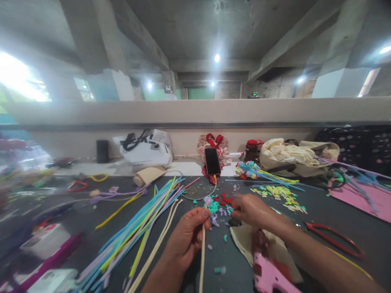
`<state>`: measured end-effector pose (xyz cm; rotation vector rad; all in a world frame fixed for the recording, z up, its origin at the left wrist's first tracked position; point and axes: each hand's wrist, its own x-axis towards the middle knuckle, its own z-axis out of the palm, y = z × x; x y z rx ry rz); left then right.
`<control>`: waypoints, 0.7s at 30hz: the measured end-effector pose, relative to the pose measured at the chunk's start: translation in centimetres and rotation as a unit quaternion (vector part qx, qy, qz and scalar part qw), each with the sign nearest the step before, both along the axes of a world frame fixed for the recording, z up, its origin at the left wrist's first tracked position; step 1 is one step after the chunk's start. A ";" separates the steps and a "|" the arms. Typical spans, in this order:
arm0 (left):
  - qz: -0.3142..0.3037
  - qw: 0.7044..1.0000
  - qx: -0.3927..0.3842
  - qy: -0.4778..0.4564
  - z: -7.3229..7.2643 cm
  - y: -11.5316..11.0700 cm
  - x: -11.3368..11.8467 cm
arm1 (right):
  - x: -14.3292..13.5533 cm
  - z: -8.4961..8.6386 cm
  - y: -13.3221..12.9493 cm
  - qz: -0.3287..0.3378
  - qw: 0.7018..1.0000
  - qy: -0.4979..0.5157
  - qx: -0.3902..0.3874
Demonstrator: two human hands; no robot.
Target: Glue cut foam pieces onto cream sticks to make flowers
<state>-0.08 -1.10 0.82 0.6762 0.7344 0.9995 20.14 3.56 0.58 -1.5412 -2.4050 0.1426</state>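
Between the thumb and fingers of my left hand (192, 232) is a cream stem (202, 260), upright, with a small lilac piece (208, 201) at its top. My right hand (249, 209) is closed at the edge of a pile of small teal pieces (213, 206), beside some red pieces (225, 200); whatever its fingertips hold is too small and blurred to make out. Below my right forearm, a pink glue gun (269, 274) lies by a beige cloth (244, 240).
Long coloured stems (137, 224) lie left of my left hand. Red-handled scissors (334, 238) and yellow-green pieces (282, 195) are at the right. Farther back are a phone (212, 161), a white bag (149, 150), a red-lidded bottle (252, 150) and a cloth-filled bag (285, 154).
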 end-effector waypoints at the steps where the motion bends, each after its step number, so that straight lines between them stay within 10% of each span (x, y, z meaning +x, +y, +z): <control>1: -0.003 1.000 0.004 0.002 0.0 0.0 0.0 | -0.2 0.0 0.1 -0.004 1.000 -0.017 0.007; 21: -0.003 0.999 0.021 0.025 -0.2 0.2 0.0 | -2.4 0.4 1.0 0.056 0.998 -0.028 0.008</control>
